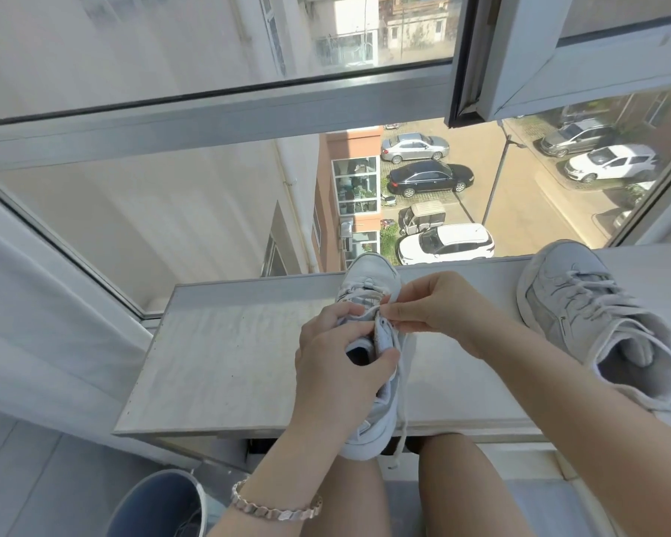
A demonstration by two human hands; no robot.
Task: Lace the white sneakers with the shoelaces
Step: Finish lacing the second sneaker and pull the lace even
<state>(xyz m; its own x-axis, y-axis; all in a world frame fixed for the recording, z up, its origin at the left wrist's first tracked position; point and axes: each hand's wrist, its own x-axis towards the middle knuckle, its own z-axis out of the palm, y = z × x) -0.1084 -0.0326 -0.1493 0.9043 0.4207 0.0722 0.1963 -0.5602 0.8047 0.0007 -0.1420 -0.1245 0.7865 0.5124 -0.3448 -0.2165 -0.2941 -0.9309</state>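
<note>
Bracelet (276,511) at its wrist, the left hand (338,366) clamps its fingers around the sneaker (369,279) while right hand (434,304) fingers pinch the shoelace (403,420).

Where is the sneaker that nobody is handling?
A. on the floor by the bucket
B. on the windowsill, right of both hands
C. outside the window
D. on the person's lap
B: the second sneaker rests on the windowsill, right of the right hand, with laces through it.

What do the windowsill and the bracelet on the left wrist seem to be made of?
The windowsill looks like pale stone or tile, matte, with faint dark speckles. The bracelet is probably metal, in a rose-gold tone; its small faceted links catch the light.
</note>
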